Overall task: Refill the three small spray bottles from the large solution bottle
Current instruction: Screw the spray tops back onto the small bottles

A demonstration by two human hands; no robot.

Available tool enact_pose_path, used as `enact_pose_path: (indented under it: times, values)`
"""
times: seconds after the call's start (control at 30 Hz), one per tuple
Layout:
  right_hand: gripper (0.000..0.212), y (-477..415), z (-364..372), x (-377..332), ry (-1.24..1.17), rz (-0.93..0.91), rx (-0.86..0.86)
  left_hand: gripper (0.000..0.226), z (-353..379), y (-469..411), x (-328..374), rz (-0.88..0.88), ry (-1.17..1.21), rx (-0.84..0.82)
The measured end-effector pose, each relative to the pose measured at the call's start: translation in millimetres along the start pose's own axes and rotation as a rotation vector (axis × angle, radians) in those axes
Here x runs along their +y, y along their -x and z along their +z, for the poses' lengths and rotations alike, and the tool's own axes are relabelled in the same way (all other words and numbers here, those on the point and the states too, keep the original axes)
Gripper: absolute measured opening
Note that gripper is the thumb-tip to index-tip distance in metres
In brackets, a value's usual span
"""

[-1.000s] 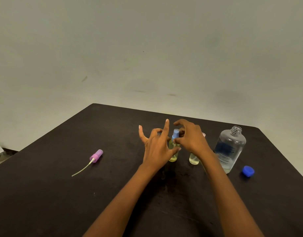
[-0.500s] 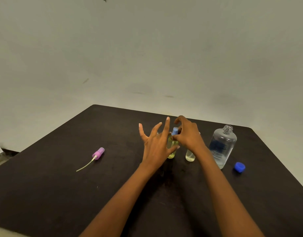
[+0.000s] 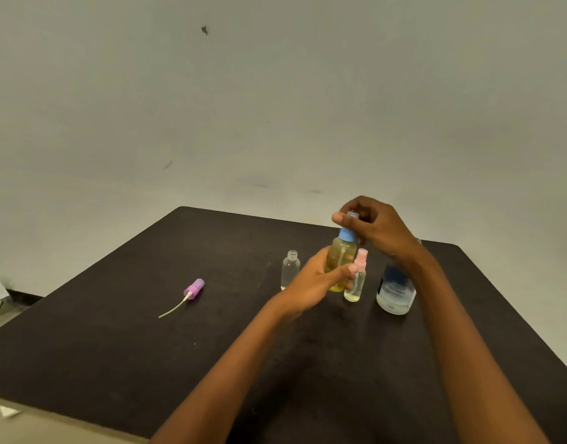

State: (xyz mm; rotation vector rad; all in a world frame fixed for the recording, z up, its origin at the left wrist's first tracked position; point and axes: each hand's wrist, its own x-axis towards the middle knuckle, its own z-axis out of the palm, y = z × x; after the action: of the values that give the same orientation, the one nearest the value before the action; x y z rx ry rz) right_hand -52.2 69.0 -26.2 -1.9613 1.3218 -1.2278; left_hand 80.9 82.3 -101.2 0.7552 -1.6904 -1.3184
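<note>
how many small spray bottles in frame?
3. The capless clear bottle stands leftmost on the table; the blue-capped yellow bottle is held by the left hand and right hand; the pink-capped bottle stands between it and the large bottle.

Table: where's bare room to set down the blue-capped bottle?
Bare table lies between the purple spray head and the uncapped bottle, and in front of the spray head toward the near edge. Crowded at right: the blue-capped bottle, gripped by left hand and right hand, is close by the pink-capped bottle and the large bottle.
</note>
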Motion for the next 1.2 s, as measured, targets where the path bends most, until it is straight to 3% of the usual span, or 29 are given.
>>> enact_pose_path:
  times: [0.1,0.23,0.43,0.5,0.6,0.7,0.8,0.93,1.07,1.2]
  values:
    - [0.051,4,1,-1,0.092,-0.017,-0.085,0.011,-2,5,6,-0.03,-0.003,-0.099]
    - [0.038,5,2,0,0.148,-0.012,-0.104,0.015,1,8,10,-0.004,0.041,-0.077]
    - [0.039,18,38,1,0.279,0.103,0.388,0.026,19,8,-12,0.068,-0.113,0.205]
    - [0.04,22,47,5,0.34,0.143,0.446,0.024,23,9,-20,0.065,-0.214,0.271]
    - [0.029,20,39,16,0.342,0.21,0.212,0.024,13,14,-17,0.028,-0.164,0.125]
    - [0.031,21,22,17,0.122,0.184,-0.051,0.017,-5,19,1,-0.055,-0.069,-0.125]
    - [0.036,23,23,14,0.122,0.154,0.008,0.016,-6,19,5,-0.051,-0.095,-0.158]
    - [0.036,20,40,15,0.222,0.207,0.187,0.037,1,17,-12,-0.044,-0.147,-0.005]
    - [0.031,24,52,16,0.386,0.234,0.277,0.031,5,17,-25,-0.03,-0.16,0.084]
    - [0.032,23,55,21,0.515,0.296,0.206,0.033,0,12,-42,-0.099,-0.268,0.126]
